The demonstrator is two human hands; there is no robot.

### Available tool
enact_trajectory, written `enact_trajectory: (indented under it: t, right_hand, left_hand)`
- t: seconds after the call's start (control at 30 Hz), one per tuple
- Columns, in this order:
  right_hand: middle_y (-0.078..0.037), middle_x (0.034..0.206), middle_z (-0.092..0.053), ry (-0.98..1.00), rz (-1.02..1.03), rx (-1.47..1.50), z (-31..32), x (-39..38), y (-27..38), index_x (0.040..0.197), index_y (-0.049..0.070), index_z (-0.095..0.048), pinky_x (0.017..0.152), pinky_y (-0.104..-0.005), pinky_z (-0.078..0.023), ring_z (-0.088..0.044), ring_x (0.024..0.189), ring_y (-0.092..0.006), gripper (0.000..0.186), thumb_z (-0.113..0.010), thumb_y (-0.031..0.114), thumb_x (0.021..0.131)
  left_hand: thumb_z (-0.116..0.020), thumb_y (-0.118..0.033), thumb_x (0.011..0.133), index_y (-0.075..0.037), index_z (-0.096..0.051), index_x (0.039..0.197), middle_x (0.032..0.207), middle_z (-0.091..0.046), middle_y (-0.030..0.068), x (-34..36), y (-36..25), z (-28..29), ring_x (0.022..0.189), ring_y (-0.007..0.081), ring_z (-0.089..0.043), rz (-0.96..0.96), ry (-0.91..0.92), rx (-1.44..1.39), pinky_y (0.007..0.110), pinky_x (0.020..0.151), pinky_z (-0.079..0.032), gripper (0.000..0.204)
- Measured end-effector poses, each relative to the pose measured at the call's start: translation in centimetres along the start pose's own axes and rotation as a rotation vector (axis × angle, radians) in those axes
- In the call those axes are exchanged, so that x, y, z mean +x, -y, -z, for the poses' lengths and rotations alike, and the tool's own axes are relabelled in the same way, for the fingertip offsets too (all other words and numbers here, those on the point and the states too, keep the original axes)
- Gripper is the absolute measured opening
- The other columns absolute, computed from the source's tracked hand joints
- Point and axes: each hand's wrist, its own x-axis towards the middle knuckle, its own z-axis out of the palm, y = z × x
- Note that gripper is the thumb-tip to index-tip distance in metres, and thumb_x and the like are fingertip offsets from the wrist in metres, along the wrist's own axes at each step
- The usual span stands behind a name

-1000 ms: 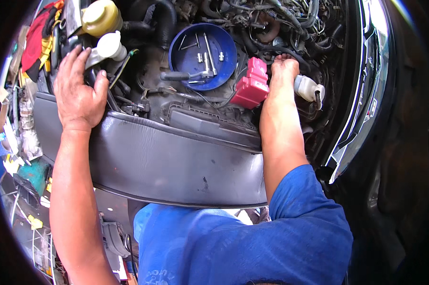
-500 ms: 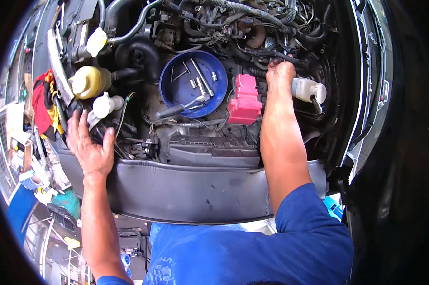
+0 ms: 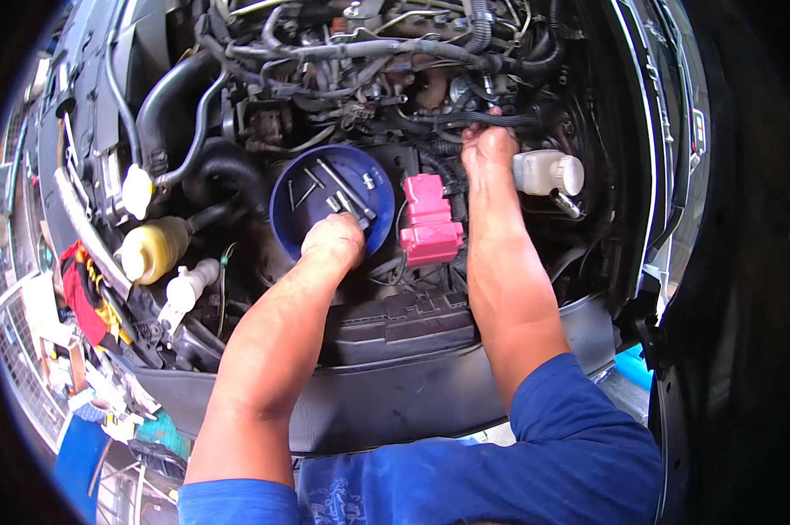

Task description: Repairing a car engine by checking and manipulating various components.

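My left hand point(image 3: 335, 238) is closed at the near rim of a blue bowl point(image 3: 283, 229), over the spot where a ratchet lay. The ratchet's handle is hidden under my palm and fingers. Still lying in the bowl are a long extension bar point(image 3: 347, 185), a socket point(image 3: 369, 180) and thin bolts point(image 3: 305, 194). Farther right, my right hand point(image 3: 489, 147) reaches in among the engine hoses, beside a black hose point(image 3: 509, 119). Its fingers are curled, and their tips are partly hidden, so what they hold cannot be made out.
A pink-red box cover point(image 3: 430, 223) sits between my forearms. Right of my wrist is a white fluid reservoir point(image 3: 548, 173). At left stand a yellowish reservoir point(image 3: 154, 249) and a white filler neck point(image 3: 185, 287). The black front panel point(image 3: 395, 407) crosses below my arms.
My left hand has moved right, from the left side of the engine bay to the bowl, and closed over the ratchet. My right hand stays among the hoses. The view has shifted.
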Motion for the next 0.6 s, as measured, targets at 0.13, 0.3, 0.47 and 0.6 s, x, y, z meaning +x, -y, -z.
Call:
enact_trajectory:
  t: [0.13,0.3,0.47,0.6]
  right_hand:
    - [-0.003,0.078,-0.056,-0.045,-0.101,0.135,-0.8,-0.2,0.8,0.095,0.015,-0.058,0.056,-0.0335,-0.039,-0.051,0.066,-0.0182,0.013,-0.062,0.026,0.1]
    - [-0.004,0.089,-0.058,0.012,-0.115,0.235,0.0,0.1,1.0,0.1,0.012,-0.057,0.06,-0.0329,-0.043,-0.053,0.073,-0.0181,0.014,-0.057,0.026,0.099]
    - [-0.004,0.082,-0.06,-0.012,-0.306,0.201,0.5,-2.6,0.7,0.094,0.01,-0.057,0.061,-0.0345,-0.041,-0.056,0.069,-0.0187,0.014,-0.053,0.023,0.092]
    - [-0.01,0.079,-0.062,0.007,-0.492,0.078,1.9,-5.1,1.3,0.097,0.006,-0.054,0.061,-0.0372,-0.042,-0.059,0.068,-0.0223,0.017,-0.052,0.022,0.092]
  left_hand:
    - [-0.063,-0.019,0.088,-0.006,-0.073,0.116,0.122,-0.071,0.0161,0.6,-0.9,-0.1,0.115,0.0321,-0.068,-0.014,-0.035,0.119,0.04,0.094,-0.056,0.033]
    - [-0.057,-0.037,0.095,-0.005,-0.071,0.12,0.127,-0.068,0.0158,-2.7,-2.3,2.5,0.119,0.0313,-0.065,-0.07,0.064,0.267,0.04,0.098,-0.054,0.043]
    - [-0.049,-0.047,0.1,-0.006,-0.069,0.126,0.134,-0.064,0.0151,-3.3,-0.4,2.6,0.129,0.0296,-0.058,-0.124,0.114,0.217,0.038,0.107,-0.046,0.053]
    - [-0.047,-0.051,0.1,0.0,-0.067,0.125,0.134,-0.062,0.0214,-2.6,1.0,3.2,0.13,0.0348,-0.055,-0.106,0.232,0.13,0.041,0.109,-0.044,0.06]
